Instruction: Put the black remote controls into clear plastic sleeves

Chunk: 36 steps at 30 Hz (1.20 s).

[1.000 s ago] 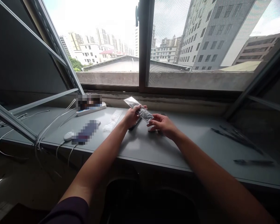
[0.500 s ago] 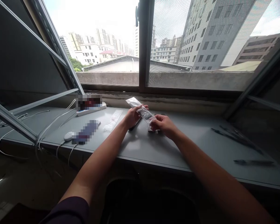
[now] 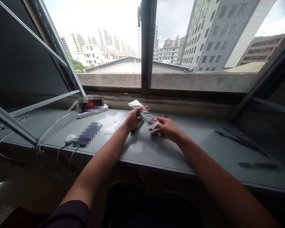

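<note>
A long, narrow clear plastic bag (image 3: 146, 116) slants between my two hands above the desk, with something dark grey or silvery inside that I cannot make out. My left hand (image 3: 134, 117) is closed on its upper left part, thumb across the top. At the lower right end, my right hand (image 3: 165, 126) pinches the bag between thumb and fingers. Beneath my left hand lies a black oblong thing (image 3: 136, 126), partly covered. Another dark object (image 3: 165, 117) lies behind my right hand, mostly hidden.
Left of my hands lies another clear plastic bag (image 3: 114, 123). A phone-like slab (image 3: 87, 134), a round white charger (image 3: 69, 138) and a white power strip (image 3: 92, 114) with cables sit farther left. Pens (image 3: 258, 165) lie at the right. Metal frames flank the grey desk (image 3: 142, 155).
The bag has turned slightly and its lower end has dipped a little. My right fingers have shifted their pinch on that end. The rest stays in place.
</note>
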Each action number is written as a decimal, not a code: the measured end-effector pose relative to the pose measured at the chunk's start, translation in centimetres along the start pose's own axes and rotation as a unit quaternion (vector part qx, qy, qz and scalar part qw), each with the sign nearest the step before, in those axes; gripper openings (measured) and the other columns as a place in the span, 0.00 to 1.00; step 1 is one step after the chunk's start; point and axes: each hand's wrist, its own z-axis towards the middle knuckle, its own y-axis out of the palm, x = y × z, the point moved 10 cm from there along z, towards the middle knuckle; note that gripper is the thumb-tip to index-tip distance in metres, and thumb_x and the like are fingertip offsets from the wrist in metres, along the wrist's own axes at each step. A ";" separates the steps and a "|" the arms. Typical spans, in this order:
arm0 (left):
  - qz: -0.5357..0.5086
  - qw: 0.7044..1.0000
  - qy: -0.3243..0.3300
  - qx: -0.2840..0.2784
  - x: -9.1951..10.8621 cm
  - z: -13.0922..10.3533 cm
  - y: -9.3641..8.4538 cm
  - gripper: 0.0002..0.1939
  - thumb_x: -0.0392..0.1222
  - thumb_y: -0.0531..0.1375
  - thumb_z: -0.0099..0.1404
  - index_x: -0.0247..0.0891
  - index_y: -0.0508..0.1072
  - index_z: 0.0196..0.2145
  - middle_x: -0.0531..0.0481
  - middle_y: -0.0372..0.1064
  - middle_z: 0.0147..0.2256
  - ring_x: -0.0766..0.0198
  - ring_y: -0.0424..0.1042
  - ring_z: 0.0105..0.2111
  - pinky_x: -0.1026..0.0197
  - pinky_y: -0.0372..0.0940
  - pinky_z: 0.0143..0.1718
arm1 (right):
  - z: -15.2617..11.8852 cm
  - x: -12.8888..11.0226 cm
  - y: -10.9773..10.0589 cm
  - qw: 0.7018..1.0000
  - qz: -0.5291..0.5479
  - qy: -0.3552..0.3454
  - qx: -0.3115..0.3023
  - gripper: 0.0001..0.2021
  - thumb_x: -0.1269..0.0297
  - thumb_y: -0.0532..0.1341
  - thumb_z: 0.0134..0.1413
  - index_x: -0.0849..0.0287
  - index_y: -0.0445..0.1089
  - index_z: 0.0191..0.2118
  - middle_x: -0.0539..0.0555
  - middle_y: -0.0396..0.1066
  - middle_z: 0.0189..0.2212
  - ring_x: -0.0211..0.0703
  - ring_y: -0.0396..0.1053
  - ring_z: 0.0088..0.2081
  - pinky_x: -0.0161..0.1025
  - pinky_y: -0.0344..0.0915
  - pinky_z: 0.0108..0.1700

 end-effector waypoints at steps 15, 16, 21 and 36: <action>-0.028 0.993 -0.053 -0.098 -1.5 -0.4 2.3 0.12 0.41 0.64 0.73 0.31 0.81 0.49 0.32 0.82 0.52 0.51 0.83 0.51 0.63 0.76 0.40 | -0.2 -0.8 -0.6 0.999 -0.031 -0.013 0.042 0.15 0.56 0.80 0.47 0.59 0.80 0.33 0.51 0.76 0.28 0.40 0.75 0.25 0.36 0.76 0.27; -0.037 0.995 -0.047 -0.080 -1.4 -0.2 1.9 0.12 0.41 0.64 0.73 0.30 0.81 0.49 0.33 0.82 0.52 0.52 0.84 0.51 0.63 0.76 0.39 | -0.2 -0.9 -0.7 0.998 -0.035 -0.015 0.047 0.15 0.56 0.79 0.47 0.59 0.79 0.33 0.51 0.76 0.27 0.40 0.75 0.25 0.36 0.76 0.27; -0.065 0.998 -0.009 0.024 -0.3 0.7 -0.6 0.14 0.40 0.61 0.75 0.28 0.80 0.51 0.34 0.84 0.48 0.55 0.84 0.46 0.65 0.75 0.34 | 0.0 -0.8 -1.2 0.998 -0.037 -0.019 0.052 0.17 0.53 0.80 0.49 0.59 0.77 0.32 0.52 0.76 0.28 0.39 0.73 0.26 0.35 0.75 0.27; -0.080 0.997 -0.014 0.010 -0.3 0.3 0.0 0.16 0.39 0.62 0.77 0.30 0.80 0.57 0.36 0.83 0.50 0.56 0.85 0.46 0.66 0.76 0.35 | -0.2 0.2 0.4 0.999 -0.027 0.008 -0.038 0.21 0.45 0.74 0.62 0.58 0.83 0.48 0.62 0.83 0.43 0.48 0.81 0.37 0.39 0.79 0.34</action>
